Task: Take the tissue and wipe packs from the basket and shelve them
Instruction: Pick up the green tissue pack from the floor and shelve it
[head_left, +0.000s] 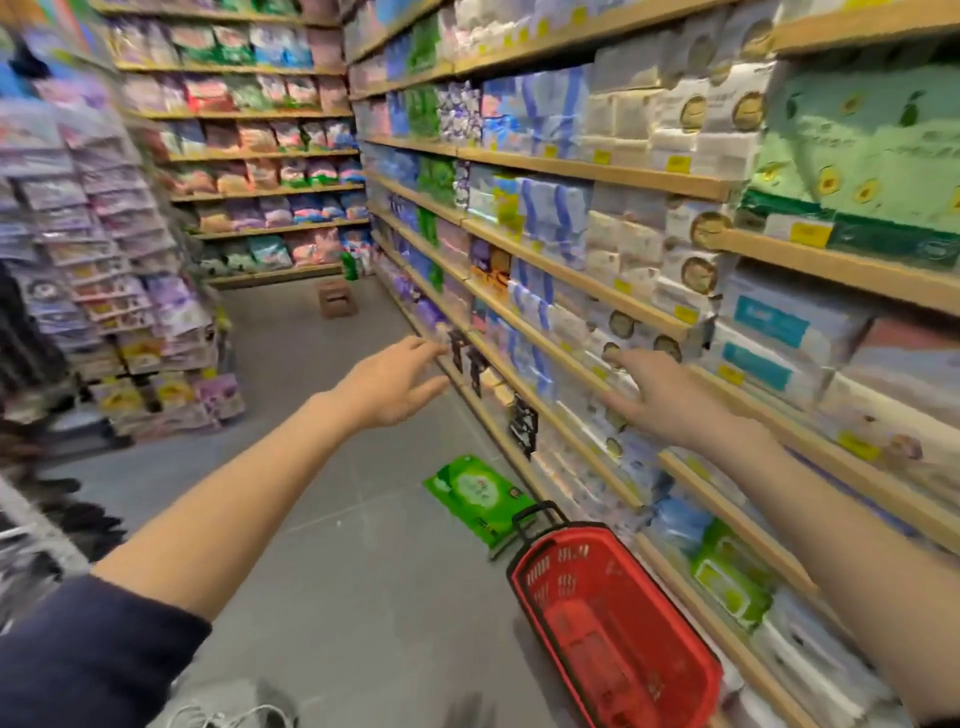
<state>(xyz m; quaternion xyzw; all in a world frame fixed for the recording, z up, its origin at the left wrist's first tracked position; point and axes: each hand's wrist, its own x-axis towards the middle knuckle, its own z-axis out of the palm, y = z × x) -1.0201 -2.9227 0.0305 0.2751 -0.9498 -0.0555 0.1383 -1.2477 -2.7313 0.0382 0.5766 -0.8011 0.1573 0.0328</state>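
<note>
left hand (397, 382): bare, reaching out over the grey tiled floor (332, 519) toward the near edge of the long wooden shelving unit (566, 353) on the right; grip loosely spread, fingers apart, holding nothing.
right hand (660, 397): reaching into a mid-level row of that unit, fingers spread open, fingertips at or just beside the pale tissue packs with round brown emblems (618, 332); contact too blurred to tell, nothing held.
sleeve: dark navy fabric sleeve (88, 654) on left arm, pushed up above the forearm; right arm bare, cut off at right edge.
basket: red plastic slotted shopping basket with black handle (613, 623) on the floor, near right, against the shelf base; inside looks bare, bottom edge cut off by frame.
green pack: flat bright green wipe pack with a white label panel (480, 499) lying on the floor just beyond the basket handle; writing on it unreadable.
shelf stock: blue, white and green tissue and wipe packs, yellow price tags (678, 164) along the shelf fronts; no brand or price legible, all smeared by motion blur.
far end: small brown wooden step stool (337, 298) on the floor at the aisle end, pastel bagged goods behind it.
left side: hanging racks of small packets, heavily blurred, contents unclear.
</note>
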